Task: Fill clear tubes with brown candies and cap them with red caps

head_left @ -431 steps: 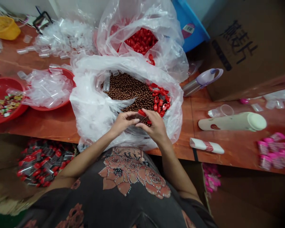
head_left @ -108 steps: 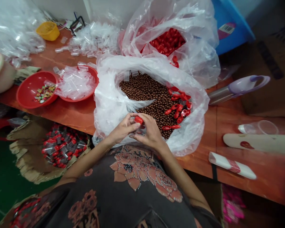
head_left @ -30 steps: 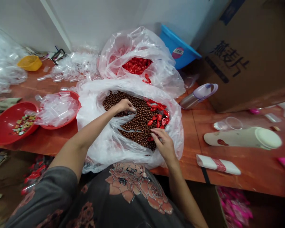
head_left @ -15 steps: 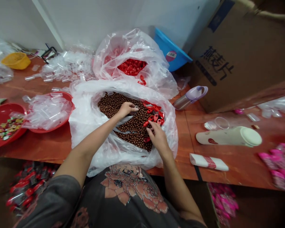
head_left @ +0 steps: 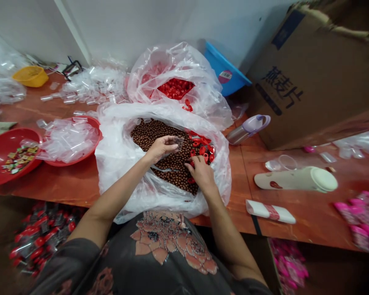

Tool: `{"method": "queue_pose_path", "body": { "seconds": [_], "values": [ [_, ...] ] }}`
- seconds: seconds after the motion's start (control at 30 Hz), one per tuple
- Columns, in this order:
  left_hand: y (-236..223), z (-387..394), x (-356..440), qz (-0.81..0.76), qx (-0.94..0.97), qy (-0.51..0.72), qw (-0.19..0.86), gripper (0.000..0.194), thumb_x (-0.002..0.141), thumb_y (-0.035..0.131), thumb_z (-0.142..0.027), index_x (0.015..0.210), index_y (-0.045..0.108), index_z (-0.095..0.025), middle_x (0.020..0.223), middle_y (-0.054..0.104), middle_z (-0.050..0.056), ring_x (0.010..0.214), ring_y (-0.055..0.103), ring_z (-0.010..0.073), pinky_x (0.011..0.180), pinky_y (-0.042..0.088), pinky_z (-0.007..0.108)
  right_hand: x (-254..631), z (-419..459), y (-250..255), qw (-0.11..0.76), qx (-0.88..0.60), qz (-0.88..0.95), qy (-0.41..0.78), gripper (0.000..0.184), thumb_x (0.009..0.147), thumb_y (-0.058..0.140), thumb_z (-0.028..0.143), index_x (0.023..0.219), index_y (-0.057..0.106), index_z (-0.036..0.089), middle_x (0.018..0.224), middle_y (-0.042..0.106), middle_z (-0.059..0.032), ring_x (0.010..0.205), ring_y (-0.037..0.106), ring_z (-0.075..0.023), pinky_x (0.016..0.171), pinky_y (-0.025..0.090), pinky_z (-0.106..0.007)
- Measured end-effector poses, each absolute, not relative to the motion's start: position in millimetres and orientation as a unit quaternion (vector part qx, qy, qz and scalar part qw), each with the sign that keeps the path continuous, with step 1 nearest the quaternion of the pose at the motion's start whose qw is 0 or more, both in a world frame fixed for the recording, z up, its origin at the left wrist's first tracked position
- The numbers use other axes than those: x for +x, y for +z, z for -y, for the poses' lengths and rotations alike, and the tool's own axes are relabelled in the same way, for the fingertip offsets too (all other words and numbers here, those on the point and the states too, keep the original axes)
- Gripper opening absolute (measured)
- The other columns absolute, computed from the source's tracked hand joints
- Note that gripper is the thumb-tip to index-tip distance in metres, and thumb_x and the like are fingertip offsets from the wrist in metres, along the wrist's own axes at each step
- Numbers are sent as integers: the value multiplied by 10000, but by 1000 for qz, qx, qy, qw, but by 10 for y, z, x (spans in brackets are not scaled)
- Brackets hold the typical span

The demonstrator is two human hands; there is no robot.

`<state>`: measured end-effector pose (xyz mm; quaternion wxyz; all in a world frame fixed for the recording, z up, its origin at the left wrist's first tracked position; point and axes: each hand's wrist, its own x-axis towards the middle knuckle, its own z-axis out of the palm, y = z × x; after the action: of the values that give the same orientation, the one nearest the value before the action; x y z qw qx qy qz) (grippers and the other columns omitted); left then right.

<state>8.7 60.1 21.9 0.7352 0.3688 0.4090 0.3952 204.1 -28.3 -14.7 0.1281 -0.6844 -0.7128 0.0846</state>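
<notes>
My left hand [head_left: 163, 148] pinches a small clear plastic tube [head_left: 180, 142] above a heap of brown chocolate balls [head_left: 150, 133]. The balls lie in an opened white plastic bag [head_left: 110, 151]. My right hand [head_left: 201, 174] is curled at the near edge of several red plastic caps [head_left: 204, 148] that rest on the balls at the bag's right side. Its fingertips are bent down among the caps and balls, so what they hold is hidden.
Behind stands a bag of red caps [head_left: 175, 89] beside a blue basin [head_left: 226, 73]. On the left are a red bowl of clear tubes [head_left: 70, 139] and a red bowl [head_left: 21, 137] of wrapped sweets. To the right are a lilac-topped bottle [head_left: 249, 129], a pale flask [head_left: 289, 180] and a cardboard box [head_left: 320, 90].
My left hand has turned, and the clear tube now shows plainly beyond its fingers. My right hand's fingers have curled in from a more spread pose at the red caps. The view has shifted slightly.
</notes>
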Motion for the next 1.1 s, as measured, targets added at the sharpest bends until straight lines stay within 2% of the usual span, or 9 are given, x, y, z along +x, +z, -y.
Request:
{"method": "queue_pose_path", "body": {
  "seconds": [0.2, 0.33, 0.4, 0.5, 0.6, 0.67, 0.83, 0.97, 1.1],
  "values": [
    [388, -86, -192, -444, 349, 408, 717, 384, 697, 802, -194, 1064, 703, -136, 1035, 713, 64, 857, 669, 144, 784, 581, 303, 2030, 351, -199, 256, -683, 664, 164, 213, 900, 558, 324, 1081, 638, 245, 1043, 683, -64, 828, 647, -213, 703, 488, -328],
    [408, 128, -276, -430, 342, 455, 701, 403, 673, 820, -192, 1050, 683, -154, 1029, 690, 39, 876, 660, 140, 836, 584, 329, 1963, 419, -233, 375, -668, 579, 280, 435, 866, 603, 411, 1260, 550, 234, 1057, 699, -65, 701, 607, -175, 714, 508, -353],
    [406, 184, -290, -412, 347, 467, 701, 413, 659, 833, -195, 1036, 669, -159, 1044, 680, 35, 889, 659, 139, 854, 578, 328, 1922, 445, -232, 435, -634, 547, 332, 553, 853, 624, 430, 1353, 485, 238, 1089, 687, -70, 729, 613, -167, 736, 526, -354],
    [397, 225, -298, -393, 366, 468, 702, 435, 643, 846, -203, 1030, 652, -157, 1032, 683, 38, 896, 665, 147, 849, 574, 317, 1863, 474, -156, 496, -590, 504, 390, 611, 833, 650, 427, 1389, 459, 260, 1080, 673, -60, 831, 642, -180, 738, 550, -343],
    [396, 243, -304, -395, 393, 470, 685, 461, 641, 849, -214, 1050, 643, -163, 1047, 695, 48, 927, 665, 162, 864, 569, 326, 1807, 510, -10, 532, -568, 455, 433, 579, 814, 680, 423, 1341, 482, 287, 986, 668, -29, 764, 648, -167, 585, 543, -283],
    [403, 253, -309, -400, 407, 467, 675, 465, 640, 848, -217, 1055, 645, -168, 1069, 702, 55, 941, 664, 167, 875, 565, 332, 1776, 538, 80, 555, -552, 421, 459, 479, 795, 711, 420, 1219, 537, 283, 917, 662, 5, 691, 651, -139, 543, 540, -252],
    [419, 281, -313, -377, 435, 453, 681, 442, 677, 828, -205, 1096, 687, -177, 1105, 718, 61, 956, 672, 156, 911, 549, 321, 1765, 571, 160, 602, -495, 351, 519, 284, 756, 770, 369, 880, 547, 243, 933, 688, 27, 752, 718, -127, 678, 609, -269],
    [413, 323, -293, -381, 445, 415, 696, 434, 710, 809, -240, 1129, 714, -174, 1143, 718, 78, 977, 673, 166, 916, 549, 321, 1798, 566, 171, 604, -465, 350, 544, 267, 757, 765, 354, 870, 543, 260, 998, 725, 9, 892, 738, -173, 804, 634, -351],
    [419, 380, -266, -384, 444, 381, 715, 434, 729, 799, -273, 1146, 727, -181, 1180, 710, 102, 991, 675, 182, 910, 556, 327, 1790, 578, 230, 589, -474, 342, 558, 270, 738, 770, 351, 922, 596, 257, 962, 736, 5, 845, 730, -162, 802, 633, -341]
  ]
}}
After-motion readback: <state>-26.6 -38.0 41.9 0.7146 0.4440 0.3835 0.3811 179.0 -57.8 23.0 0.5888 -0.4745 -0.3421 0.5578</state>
